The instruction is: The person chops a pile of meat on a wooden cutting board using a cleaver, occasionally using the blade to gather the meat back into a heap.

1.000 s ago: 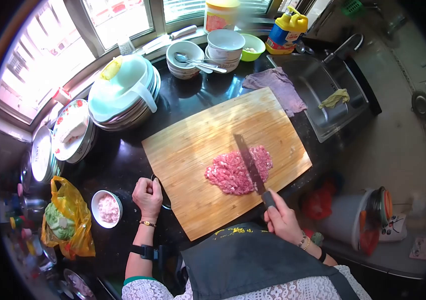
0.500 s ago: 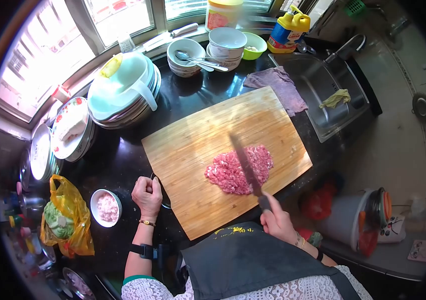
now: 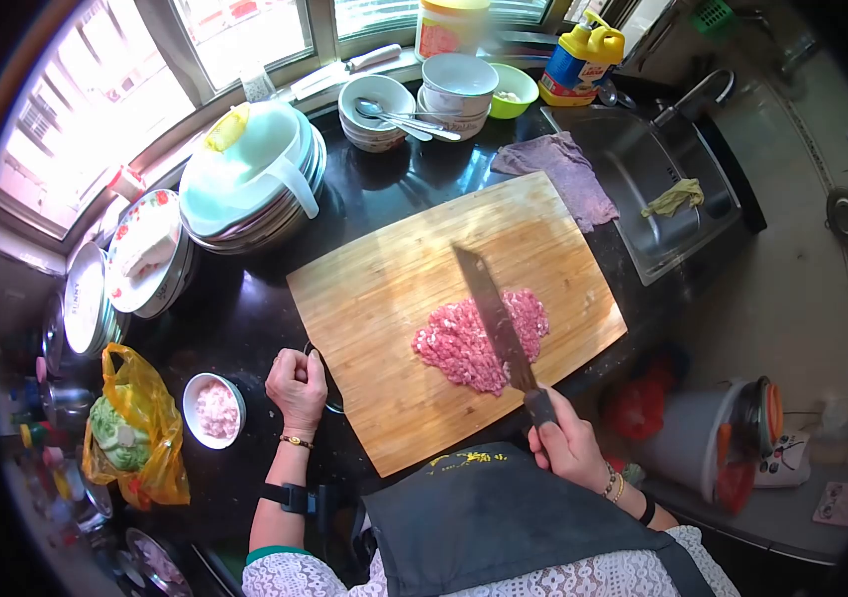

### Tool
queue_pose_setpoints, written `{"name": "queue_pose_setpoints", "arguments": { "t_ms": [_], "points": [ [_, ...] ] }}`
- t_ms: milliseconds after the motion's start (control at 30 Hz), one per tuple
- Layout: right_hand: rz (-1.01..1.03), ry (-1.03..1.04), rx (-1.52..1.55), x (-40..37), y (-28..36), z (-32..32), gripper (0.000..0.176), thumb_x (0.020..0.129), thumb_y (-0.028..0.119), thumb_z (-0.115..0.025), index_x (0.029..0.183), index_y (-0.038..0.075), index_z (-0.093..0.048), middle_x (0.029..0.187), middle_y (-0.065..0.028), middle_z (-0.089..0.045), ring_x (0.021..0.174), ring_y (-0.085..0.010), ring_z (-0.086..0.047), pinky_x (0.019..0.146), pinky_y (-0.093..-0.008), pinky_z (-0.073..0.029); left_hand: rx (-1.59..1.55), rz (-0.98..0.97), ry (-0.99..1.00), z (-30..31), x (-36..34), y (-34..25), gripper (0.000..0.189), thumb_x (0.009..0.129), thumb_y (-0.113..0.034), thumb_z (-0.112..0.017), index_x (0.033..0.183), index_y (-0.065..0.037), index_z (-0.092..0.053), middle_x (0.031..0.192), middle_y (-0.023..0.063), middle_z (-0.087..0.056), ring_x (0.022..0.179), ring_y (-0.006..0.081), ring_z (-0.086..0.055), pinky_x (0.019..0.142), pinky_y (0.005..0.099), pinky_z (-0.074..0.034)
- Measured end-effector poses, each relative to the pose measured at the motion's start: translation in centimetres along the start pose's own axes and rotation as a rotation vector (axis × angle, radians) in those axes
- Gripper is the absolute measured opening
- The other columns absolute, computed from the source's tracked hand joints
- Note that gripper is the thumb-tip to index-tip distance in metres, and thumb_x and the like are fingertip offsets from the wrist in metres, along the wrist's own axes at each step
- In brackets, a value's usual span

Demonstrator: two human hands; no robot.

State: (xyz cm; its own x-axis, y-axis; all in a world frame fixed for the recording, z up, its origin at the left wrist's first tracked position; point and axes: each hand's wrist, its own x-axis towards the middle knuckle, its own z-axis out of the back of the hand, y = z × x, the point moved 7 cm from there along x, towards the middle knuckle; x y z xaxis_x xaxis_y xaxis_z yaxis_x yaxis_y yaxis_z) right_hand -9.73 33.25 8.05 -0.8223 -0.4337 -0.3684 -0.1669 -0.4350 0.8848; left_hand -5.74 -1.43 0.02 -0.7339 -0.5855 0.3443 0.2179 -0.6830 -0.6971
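Right hand [image 3: 565, 438] was clenched round the handle of the knife [image 3: 492, 308], blade angled over the minced meat [image 3: 479, 340] on the cutting board [image 3: 384, 289]; left hand [image 3: 296, 386], a closed fist, apparently empty, rested at the board's edge, probably steadying it.

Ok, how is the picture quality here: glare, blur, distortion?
Head view: heavy fisheye curving, black vignette at corners; window panes blown out; glare on glossy black counter; bamboo cutting board, steel cleaver and pink minced meat sharp, evenly lit.
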Motion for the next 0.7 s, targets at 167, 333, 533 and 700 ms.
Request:
{"name": "queue_pose_setpoints", "arguments": {
  "t_ms": [167, 333, 533, 700],
  "points": [
    [-0.11, 0.027, -0.013, 1.0, -2.6, -1.3, 0.044, 0.096, 0.015, -0.044, 0.137, 0.003, -0.037, 0.066, -0.0026, -0.056, 0.054, -0.0081, -0.055, 0.054, -0.025, -0.046, -0.011, 0.009, 0.011, -0.2, -0.1, 0.2, 0.028, 0.076, -0.005, -0.065, 0.06, -0.005, -0.042, 0.055, 0.0044, -0.04, 0.047, 0.0179, -0.037, 0.047, 0.0328, -0.03],
    [0.005, 0.041, -0.016, 0.1, -1.0, -0.6, 0.045, 0.097, 0.021, -0.045, 0.137, 0.003, -0.037, 0.066, -0.002, -0.057, 0.056, -0.0088, -0.057, 0.055, -0.0253, -0.046, -0.001, 0.017, 0.012, 0.0, 0.0, 0.1, 0.028, 0.076, -0.005, -0.065, 0.06, -0.005, -0.042, 0.055, 0.0045, -0.04, 0.047, 0.0186, -0.038, 0.047, 0.0331, -0.031],
    [-0.103, 0.12, -0.106, 1.5, -2.9, -1.6, 0.041, 0.094, 0.016, -0.047, 0.133, 0.002, -0.04, 0.066, -0.0063, -0.059, 0.058, -0.0147, -0.061, 0.057, -0.0295, -0.049, 0.005, -0.001, -0.007, 0.0, 0.2, 0.0, 0.029, 0.076, -0.005, -0.066, 0.06, -0.005, -0.042, 0.055, 0.0044, -0.039, 0.047, 0.0181, -0.038, 0.047, 0.033, -0.031],
    [-0.025, 0.039, -0.035, 0.3, -1.6, -1.4, 0.038, 0.094, 0.015, -0.047, 0.13, 0.002, -0.042, 0.066, -0.006, -0.059, 0.057, -0.0141, -0.06, 0.056, -0.0304, -0.048, -0.007, 0.001, -0.003, -0.1, 0.0, 0.1, 0.029, 0.076, -0.005, -0.066, 0.06, -0.005, -0.042, 0.055, 0.0042, -0.039, 0.047, 0.0179, -0.036, 0.047, 0.0327, -0.03]
  ]
}}
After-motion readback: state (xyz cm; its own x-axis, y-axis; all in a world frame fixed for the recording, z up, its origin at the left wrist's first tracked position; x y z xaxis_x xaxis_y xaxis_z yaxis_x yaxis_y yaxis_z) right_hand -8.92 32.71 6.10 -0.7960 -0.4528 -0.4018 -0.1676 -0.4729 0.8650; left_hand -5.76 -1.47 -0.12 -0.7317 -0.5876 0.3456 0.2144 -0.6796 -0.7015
